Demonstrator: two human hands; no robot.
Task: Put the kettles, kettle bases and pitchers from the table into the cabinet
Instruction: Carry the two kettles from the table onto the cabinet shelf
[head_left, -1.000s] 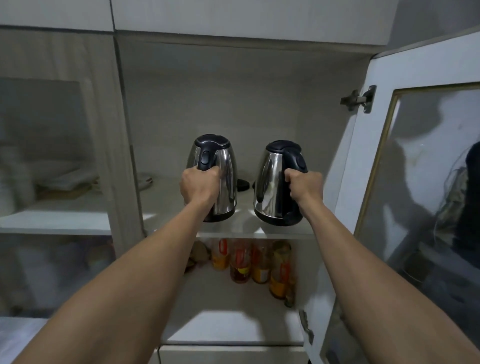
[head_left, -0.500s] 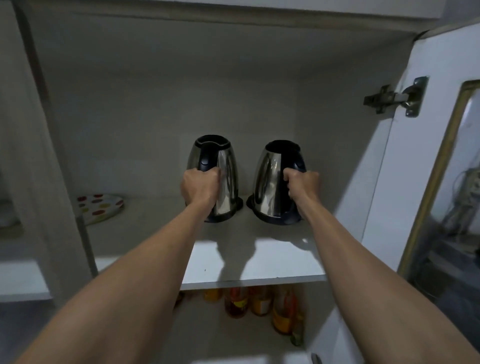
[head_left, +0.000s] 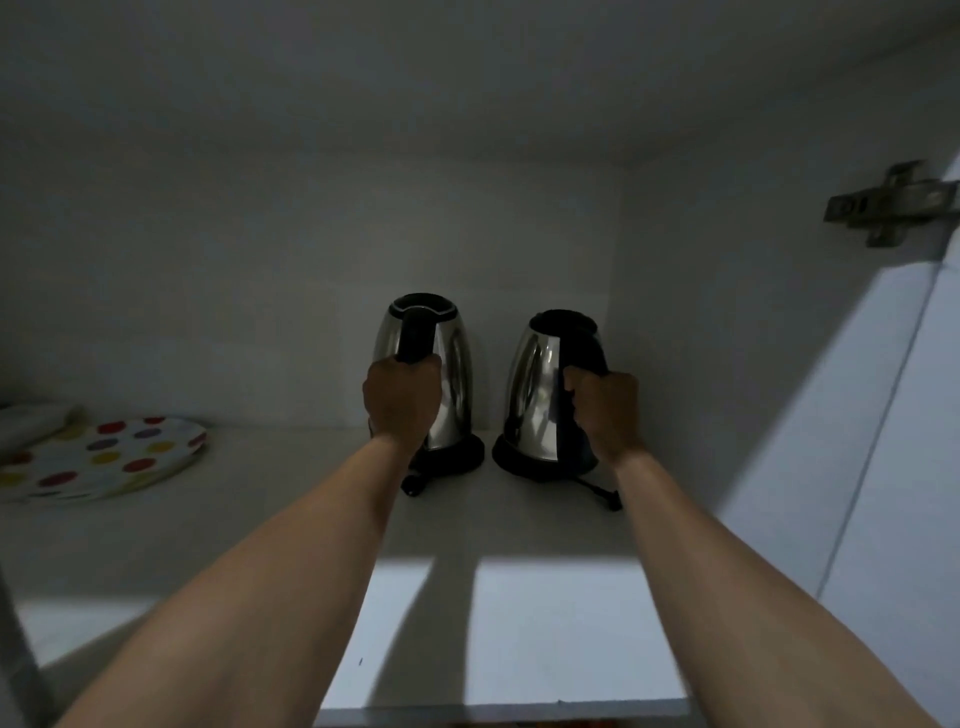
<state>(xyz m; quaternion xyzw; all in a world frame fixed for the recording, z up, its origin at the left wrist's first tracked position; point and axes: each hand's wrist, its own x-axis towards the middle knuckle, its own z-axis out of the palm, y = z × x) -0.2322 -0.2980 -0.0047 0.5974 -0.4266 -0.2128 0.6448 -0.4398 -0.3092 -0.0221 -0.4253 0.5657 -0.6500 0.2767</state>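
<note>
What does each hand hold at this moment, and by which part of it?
The left hand grips the left kettle by its black handle. The right hand grips the right kettle, also by its handle.

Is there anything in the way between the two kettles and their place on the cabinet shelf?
Nothing visible. The left kettle and right kettle already stand on black bases at the back of the shelf, gripped by the left hand and right hand. The dotted plate lies well to the left, apart.

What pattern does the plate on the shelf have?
The plate is white with red, yellow and purple dots, seen in the head view.
</note>
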